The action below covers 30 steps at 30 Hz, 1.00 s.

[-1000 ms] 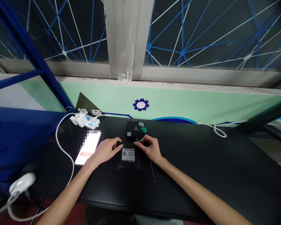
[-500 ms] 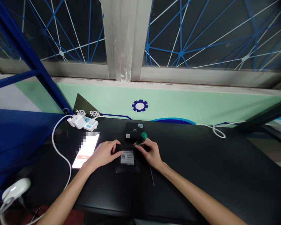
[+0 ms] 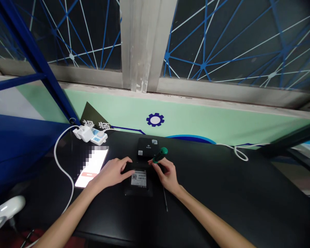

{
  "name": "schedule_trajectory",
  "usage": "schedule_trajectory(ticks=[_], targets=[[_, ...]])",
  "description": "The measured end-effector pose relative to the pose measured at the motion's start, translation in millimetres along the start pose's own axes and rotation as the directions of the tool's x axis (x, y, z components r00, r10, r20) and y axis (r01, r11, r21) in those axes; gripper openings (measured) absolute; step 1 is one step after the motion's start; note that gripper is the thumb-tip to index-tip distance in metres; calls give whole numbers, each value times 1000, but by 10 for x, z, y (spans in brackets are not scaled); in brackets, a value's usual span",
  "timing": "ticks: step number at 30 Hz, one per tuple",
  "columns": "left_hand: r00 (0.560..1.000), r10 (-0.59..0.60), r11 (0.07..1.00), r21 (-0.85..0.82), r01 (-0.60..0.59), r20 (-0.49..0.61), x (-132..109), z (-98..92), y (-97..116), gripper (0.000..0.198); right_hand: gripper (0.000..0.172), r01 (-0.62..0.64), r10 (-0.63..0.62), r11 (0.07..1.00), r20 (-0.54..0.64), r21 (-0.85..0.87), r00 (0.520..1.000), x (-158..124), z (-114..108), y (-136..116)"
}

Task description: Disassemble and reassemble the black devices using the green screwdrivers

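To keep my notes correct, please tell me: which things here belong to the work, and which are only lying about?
Belonging to the work: left hand, on the labelled black box; right hand, holding the green-handled screwdriver.

Lying about: second black box, thin metal rod, phone, power strip.

Green screwdriver handle (image 3: 164, 150); black tabletop (image 3: 222, 193); mint-green wall (image 3: 222, 129) with navy gear (image 3: 155, 119); blue-and-white web-patterned window (image 3: 222, 44)

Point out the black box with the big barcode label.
The nearer black box shows a large barcode label; the farther black box has only small stickers.
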<state>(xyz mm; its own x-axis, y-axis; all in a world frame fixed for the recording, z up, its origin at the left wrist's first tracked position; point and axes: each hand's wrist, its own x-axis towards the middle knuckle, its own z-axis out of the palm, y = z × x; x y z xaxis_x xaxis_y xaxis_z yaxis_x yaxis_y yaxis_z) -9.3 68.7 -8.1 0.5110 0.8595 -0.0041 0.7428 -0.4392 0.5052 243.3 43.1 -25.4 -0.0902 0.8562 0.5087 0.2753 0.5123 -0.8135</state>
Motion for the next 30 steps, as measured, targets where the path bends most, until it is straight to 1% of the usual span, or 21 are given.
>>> schedule_trajectory(ticks=[7, 10, 12, 19, 24, 28, 30], targets=[[1000, -3, 1000, 15, 3, 23, 4, -3, -8, 40, 20, -27, 28, 1000, -93, 7, 995, -9, -26, 1], [1000, -5, 1000, 19, 4, 24, 0, -13, -1, 40, 20, -27, 24, 1000, -149, -16, 989, -10, -32, 24], [1000, -7, 1000, 19, 7, 24, -2, -19, 2, 40, 21, -43, 39, 999, -162, -24, 986, -11, -40, 53], [999, -18, 1000, 15, 18, 27, -1, -26, -1, 41, 23, -142, 150, 987, -118, 77, 982, -21, -50, 160], [999, -23, 1000, 18, 22, 30, -3, -35, 3, 42, 24, -164, 180, 971, -80, 174, 980, 8, -36, 113], [999, -23, 999, 24, 22, 28, -6, -38, -1, 41, 20, -155, 163, 979, -51, 131, 985, 36, -70, 16], [999, -25, 999, 28, 24, 24, -9, -38, 0, 41, 20, -147, 150, 983, -17, 108, 989, 40, -108, -26]])
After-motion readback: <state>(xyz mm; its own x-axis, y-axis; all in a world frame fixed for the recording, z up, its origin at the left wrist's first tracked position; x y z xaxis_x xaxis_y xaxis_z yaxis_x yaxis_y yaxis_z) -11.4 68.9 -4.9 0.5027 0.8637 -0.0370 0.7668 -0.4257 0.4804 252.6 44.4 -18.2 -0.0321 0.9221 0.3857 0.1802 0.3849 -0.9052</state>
